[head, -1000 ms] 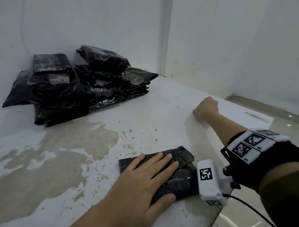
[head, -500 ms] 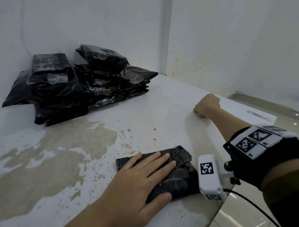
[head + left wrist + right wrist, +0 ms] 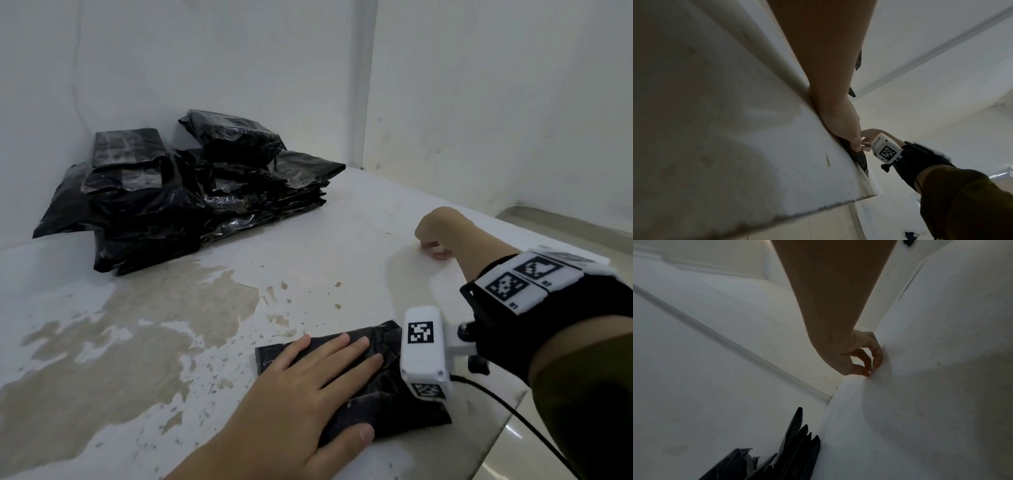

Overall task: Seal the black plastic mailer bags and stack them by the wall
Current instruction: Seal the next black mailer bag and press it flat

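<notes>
Over on the left, against the wall (image 3: 205, 68), a stack (image 3: 191, 192) of black bags is seen, piled in two uneven heaps with the corners of the upper bags overhanging; whether each is sealed cannot be told from here. Nearer the middle, a worn, stained table (image 3: 137, 342) is crossed, and at its near edge one more bag (image 3: 383, 380) is found lying flat, its long axis running from near-right to far-left, roughly toward the stack. It is pinned by the left hand (image 3: 308, 383), fingers straight and spread across the top, thumb laid along the near edge; nothing is curled round it, so the bag is pressed down and not gripped. In the left wrist view the heel of that hand (image 3: 840, 123) is seen flat on the table with a sliver of black plastic poking out beyond it. Further right, the right hand (image 3: 435, 233) is set well apart from the bag, fingers curled under and tips touching the bare table; in the right wrist view thumb and fingertips (image 3: 865, 366) are brought together at the surface, and whether a thin strip is pinched there cannot be told. The judgement: the stack lies far-left of the bag and well apart from it, the left hand is already on the bag and on the stack's side, so a slide or lift along the bag's own axis toward the wall looks the natural next move, once the flap is judged shut.
</notes>
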Demonstrator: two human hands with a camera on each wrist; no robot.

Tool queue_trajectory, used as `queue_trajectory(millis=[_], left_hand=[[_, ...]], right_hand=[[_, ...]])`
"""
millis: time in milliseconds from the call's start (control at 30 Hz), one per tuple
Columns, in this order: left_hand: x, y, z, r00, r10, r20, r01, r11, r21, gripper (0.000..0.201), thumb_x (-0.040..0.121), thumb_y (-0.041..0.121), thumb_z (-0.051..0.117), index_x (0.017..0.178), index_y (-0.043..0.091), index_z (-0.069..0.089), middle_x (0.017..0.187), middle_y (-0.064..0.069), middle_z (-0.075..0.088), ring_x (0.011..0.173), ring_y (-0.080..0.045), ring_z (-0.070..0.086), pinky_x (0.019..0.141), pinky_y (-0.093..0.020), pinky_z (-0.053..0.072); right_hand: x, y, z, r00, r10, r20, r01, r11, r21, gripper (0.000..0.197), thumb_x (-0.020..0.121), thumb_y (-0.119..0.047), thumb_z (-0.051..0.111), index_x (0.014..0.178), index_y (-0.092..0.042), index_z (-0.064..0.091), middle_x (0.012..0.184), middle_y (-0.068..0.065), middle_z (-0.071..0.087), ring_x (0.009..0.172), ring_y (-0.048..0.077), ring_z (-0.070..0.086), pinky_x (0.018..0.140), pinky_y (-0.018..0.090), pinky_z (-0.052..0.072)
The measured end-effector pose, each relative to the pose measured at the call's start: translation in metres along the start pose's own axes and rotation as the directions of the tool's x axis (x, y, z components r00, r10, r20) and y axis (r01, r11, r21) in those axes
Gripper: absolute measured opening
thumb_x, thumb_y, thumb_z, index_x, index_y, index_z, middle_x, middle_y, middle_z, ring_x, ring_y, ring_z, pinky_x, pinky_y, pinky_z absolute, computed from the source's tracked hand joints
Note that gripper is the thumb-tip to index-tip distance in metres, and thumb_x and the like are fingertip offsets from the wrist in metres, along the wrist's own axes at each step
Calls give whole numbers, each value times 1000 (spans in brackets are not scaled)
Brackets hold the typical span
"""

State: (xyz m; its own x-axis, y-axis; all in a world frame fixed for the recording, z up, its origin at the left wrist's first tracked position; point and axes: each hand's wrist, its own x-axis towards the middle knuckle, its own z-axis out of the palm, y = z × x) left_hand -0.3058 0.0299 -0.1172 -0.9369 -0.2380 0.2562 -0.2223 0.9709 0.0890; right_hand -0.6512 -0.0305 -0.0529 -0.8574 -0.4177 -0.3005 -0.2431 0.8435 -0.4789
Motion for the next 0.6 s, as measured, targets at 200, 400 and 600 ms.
queue_trajectory(millis=[200, 400, 600], left_hand=[[0, -1, 0, 1000, -9, 29, 10, 1000, -5, 58, 98, 61, 17, 148, 36, 31, 152, 17, 32, 141, -2, 27, 113, -40, 31], [1, -1, 2, 1000, -7, 31, 7, 1000, -9, 58, 98, 62, 17, 149, 37, 26, 154, 18, 27, 142, -1, 22, 114, -40, 25], [0, -1, 2, 1000, -4, 21, 4, 1000, -8, 58, 98, 61, 17, 148, 36, 28, 153, 18, 29, 142, -2, 24, 116, -38, 25]], right_hand=[[-25, -11, -16, 972, -105, 212, 163, 948, -274, 48, 89, -4, 64, 132, 0, 43, 139, 14, 38, 103, 38, 53, 45, 34, 54], [-37, -7, -12, 947, -296, 127, 320, 824, -468, 43, 71, -17, 83, 103, 2, 62, 88, 17, 61, 73, 35, 69, 58, 43, 59], [-50, -1, -12, 879, -477, 15, 386, 692, -610, 15, 82, -2, 51, 68, -6, 44, 72, 8, 43, 51, 23, 50, 47, 24, 41]])
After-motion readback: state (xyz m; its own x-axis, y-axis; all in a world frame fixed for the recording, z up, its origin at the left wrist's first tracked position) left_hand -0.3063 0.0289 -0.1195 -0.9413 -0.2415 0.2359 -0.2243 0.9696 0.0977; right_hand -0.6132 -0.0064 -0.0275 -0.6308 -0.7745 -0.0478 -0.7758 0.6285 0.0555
